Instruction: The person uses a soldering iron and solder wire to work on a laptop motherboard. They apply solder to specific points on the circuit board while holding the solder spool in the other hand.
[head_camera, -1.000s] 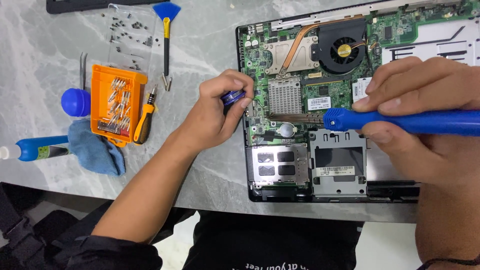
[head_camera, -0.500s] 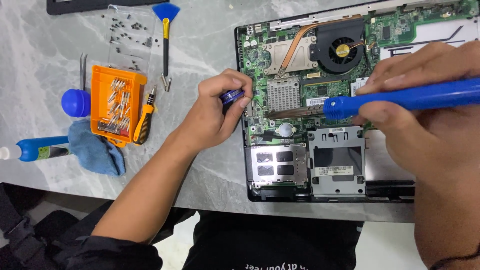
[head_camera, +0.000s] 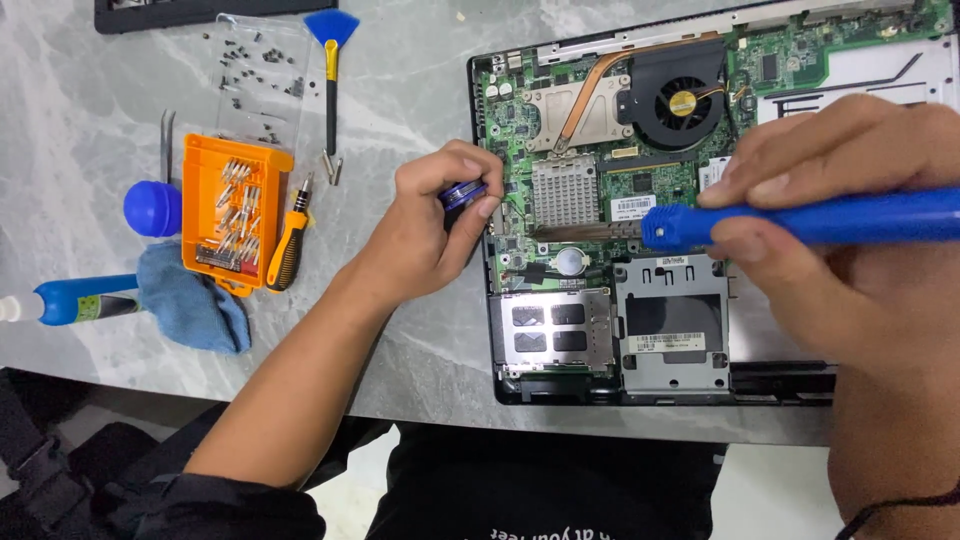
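Left to right on the grey tabletop: orange bit case; left hand, grip closed on a small blue disc; opened laptop; right hand, grip clamped on a blue screwdriver lying across the board.

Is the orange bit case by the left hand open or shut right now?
Open. The orange bit case lies flat on the grey table with rows of metal bits exposed. No orange lid covers them.

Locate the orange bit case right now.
Head view, left side of the table: the orange bit case lies open between the blue bulb blower and the yellow-handled screwdriver, above the blue cloth.
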